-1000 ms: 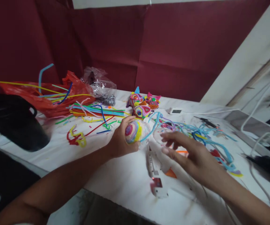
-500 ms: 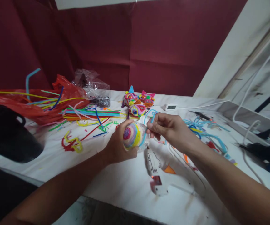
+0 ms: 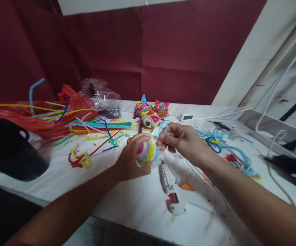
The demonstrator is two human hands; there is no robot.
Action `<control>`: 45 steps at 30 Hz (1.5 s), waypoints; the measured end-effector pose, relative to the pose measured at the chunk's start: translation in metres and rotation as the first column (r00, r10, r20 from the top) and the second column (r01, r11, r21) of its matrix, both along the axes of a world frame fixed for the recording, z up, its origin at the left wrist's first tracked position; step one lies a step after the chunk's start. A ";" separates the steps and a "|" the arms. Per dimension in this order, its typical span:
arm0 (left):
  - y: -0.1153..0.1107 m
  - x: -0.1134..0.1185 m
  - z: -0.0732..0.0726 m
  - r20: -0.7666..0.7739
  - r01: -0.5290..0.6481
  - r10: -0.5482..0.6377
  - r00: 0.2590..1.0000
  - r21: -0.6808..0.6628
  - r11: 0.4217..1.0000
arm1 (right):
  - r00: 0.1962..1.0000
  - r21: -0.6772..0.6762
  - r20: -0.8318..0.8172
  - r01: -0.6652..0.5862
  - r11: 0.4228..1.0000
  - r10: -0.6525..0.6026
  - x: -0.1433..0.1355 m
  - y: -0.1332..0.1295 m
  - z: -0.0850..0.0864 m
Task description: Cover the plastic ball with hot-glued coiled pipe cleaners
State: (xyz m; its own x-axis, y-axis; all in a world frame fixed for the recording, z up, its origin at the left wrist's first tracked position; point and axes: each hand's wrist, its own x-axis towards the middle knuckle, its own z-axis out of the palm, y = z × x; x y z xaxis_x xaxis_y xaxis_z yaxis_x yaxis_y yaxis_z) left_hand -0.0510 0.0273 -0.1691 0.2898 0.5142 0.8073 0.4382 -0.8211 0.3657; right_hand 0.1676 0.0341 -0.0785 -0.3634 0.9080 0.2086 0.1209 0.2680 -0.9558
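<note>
A round ball (image 3: pixel 147 152) ringed with pink, cream, purple, yellow and blue fuzzy bands is held in my left hand (image 3: pixel 130 160), thumb below and fingers over the top. My right hand (image 3: pixel 180 139) pinches a light-blue pipe cleaner (image 3: pixel 164 125) at the ball's right side, where a blue band runs round it. The strand's free part loops up above my right fingertips. Under both hands a white glue gun (image 3: pixel 168 181) with an orange trigger lies on the table, a small red light glowing on it.
Finished-looking colourful ornaments (image 3: pixel 151 114) sit at the back. Pipe cleaners (image 3: pixel 106 125) and a red plastic bag (image 3: pixel 68 99) lie left, near a black container (image 3: pixel 11 150). Blue scraps (image 3: pixel 230 150), a small white display (image 3: pixel 187 117) and cables are on the right.
The ball has turned slightly in my left hand, whose fingers now cover more of its pink centre. My right hand has shifted a little left, still pinching the blue pipe cleaner.
</note>
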 end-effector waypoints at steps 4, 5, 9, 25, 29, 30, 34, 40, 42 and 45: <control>0.001 -0.001 0.001 0.003 0.016 -0.016 1.000 0.015 1.000 | 0.998 0.103 0.062 -0.002 0.995 -0.004 0.001 0.004 -0.002; 0.000 -0.001 0.002 -0.006 0.025 -0.025 1.000 0.023 0.999 | 0.996 0.149 0.083 0.008 0.989 -0.020 0.002 0.006 -0.002; -0.003 0.001 0.006 -0.045 0.037 -0.035 0.998 0.063 0.997 | 0.988 0.269 0.139 0.028 0.963 -0.068 0.005 0.012 -0.004; -0.006 0.001 0.008 -0.065 0.128 -0.122 0.990 0.088 0.988 | 0.985 0.180 0.166 -0.065 0.982 0.035 0.007 0.012 0.000; -0.003 0.000 0.007 -0.091 0.159 -0.148 0.985 0.137 0.978 | 0.989 0.097 0.134 -0.081 0.992 0.068 0.007 0.011 0.002; -0.003 -0.001 0.007 -0.102 0.168 -0.154 0.983 0.157 0.973 | 0.989 0.073 0.127 -0.089 0.993 0.079 0.007 0.010 0.003; -0.003 -0.002 0.007 -0.138 0.187 -0.162 0.977 0.191 0.964 | 0.988 -0.019 0.103 -0.117 0.993 0.118 0.007 0.008 0.008; -0.009 0.000 0.012 -0.188 0.202 -0.173 0.967 0.147 0.968 | 0.983 -0.145 0.094 -0.144 0.979 0.158 0.009 0.007 0.012; -0.010 0.001 0.013 -0.193 0.201 -0.170 0.966 0.152 0.968 | 0.982 -0.168 0.099 -0.141 0.976 0.159 0.011 0.007 0.012; -0.011 0.002 0.015 -0.196 0.204 -0.169 0.966 0.177 0.963 | 0.982 -0.187 0.104 -0.136 0.973 0.157 0.014 0.007 0.011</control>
State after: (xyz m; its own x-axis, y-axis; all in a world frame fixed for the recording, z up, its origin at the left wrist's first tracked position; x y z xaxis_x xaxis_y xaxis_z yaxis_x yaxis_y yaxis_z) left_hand -0.0489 0.0166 -0.1545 0.5128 0.2756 0.8131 0.3139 -0.9417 0.1213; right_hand 0.1813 0.0406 -0.0676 -0.5074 0.8617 -0.0036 0.2068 0.1176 -0.9713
